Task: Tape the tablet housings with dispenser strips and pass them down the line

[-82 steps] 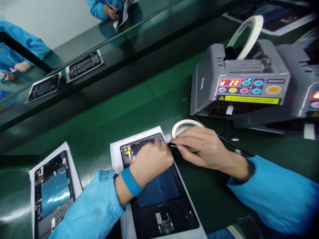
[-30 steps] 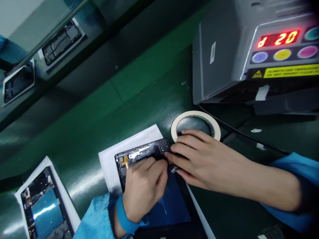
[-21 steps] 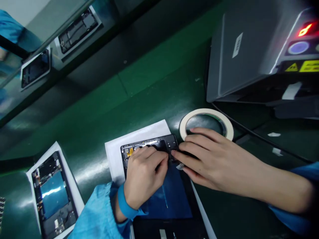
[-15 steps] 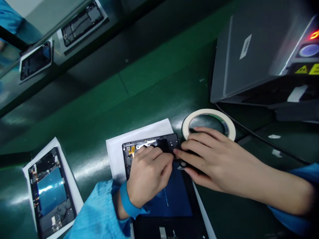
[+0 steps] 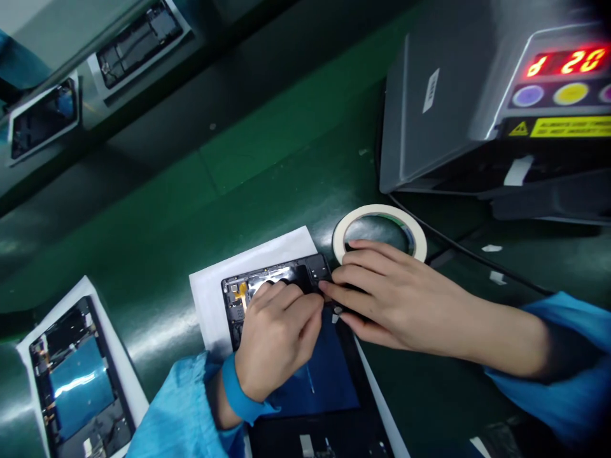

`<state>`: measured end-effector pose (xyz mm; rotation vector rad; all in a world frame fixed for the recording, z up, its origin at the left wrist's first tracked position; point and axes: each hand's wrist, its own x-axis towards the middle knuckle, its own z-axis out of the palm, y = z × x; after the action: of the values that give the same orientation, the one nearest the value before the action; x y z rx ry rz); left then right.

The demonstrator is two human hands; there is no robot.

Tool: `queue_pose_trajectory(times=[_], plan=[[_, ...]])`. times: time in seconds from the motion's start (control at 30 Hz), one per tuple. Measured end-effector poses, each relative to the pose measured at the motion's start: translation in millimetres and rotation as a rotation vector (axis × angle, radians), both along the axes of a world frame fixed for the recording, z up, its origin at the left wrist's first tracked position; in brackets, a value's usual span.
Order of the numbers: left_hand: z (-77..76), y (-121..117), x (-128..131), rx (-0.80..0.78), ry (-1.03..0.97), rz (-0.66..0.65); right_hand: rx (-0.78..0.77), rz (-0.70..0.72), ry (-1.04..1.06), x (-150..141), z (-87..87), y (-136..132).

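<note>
An opened black tablet with a blue inner panel lies on a white sheet on the green belt. My left hand rests on its upper part, fingers curled and pressing near the top edge. My right hand lies at the tablet's top right corner, fingers together, pinching something small that I cannot make out. A ring of cream tape lies flat just behind my right hand.
A grey tape dispenser machine with a red display stands at the right, a black cable running from it. A second opened tablet lies at the lower left. More tablets sit on a far shelf.
The view has shifted about and closed in. Both hands stay at the tablet's top edge; the left fingers have crept slightly along it. The machine's display reads differently.
</note>
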<state>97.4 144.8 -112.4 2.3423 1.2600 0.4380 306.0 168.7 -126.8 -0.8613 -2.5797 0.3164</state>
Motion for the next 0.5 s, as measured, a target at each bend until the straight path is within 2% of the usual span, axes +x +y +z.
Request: queue_pose_trajectory(times=[0.3, 0.5], plan=[[2.8, 4.0, 1.5, -0.034, 0.001, -0.014, -0.080, -0.001, 0.041, 2.3, 0.3, 4.0], [2.1, 4.2, 1.5, -0.037, 0.005, -0.007, 0.001, -0.030, -0.035, -1.0, 1.6, 0.3]])
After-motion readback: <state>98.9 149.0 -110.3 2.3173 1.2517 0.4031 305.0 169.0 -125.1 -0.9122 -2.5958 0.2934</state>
